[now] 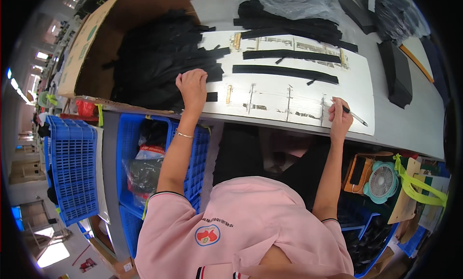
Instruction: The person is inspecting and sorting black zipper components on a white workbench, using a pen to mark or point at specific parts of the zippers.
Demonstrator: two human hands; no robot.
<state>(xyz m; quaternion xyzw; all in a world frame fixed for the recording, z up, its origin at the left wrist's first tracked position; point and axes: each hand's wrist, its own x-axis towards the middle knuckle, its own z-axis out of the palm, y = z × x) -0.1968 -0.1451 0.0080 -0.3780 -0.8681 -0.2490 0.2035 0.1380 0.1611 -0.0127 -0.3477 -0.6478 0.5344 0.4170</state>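
Note:
My left hand (194, 90) is at the right edge of a heap of black fabric strips (159, 62). Its fingers are curled together over the strips, and what they pinch, if anything, is hidden. In my right hand (339, 119) is a pen (356, 116) with a clear barrel and a dark end, held above the near right part of a white board (270, 93). Ruled lines, dark smudges and small yellow pieces mark this board. Two black strips, the nearer one (284, 73) and the farther one (289, 54), lie flat across it, each with a small tab.
An open cardboard box (87, 47) holds the heap on the left. More strips (289, 26) and clear plastic (289, 4) lie at the back; a dark foam piece (395, 74) is at right. Blue crates (74, 168) stand below left, and a small fan (381, 181) below right.

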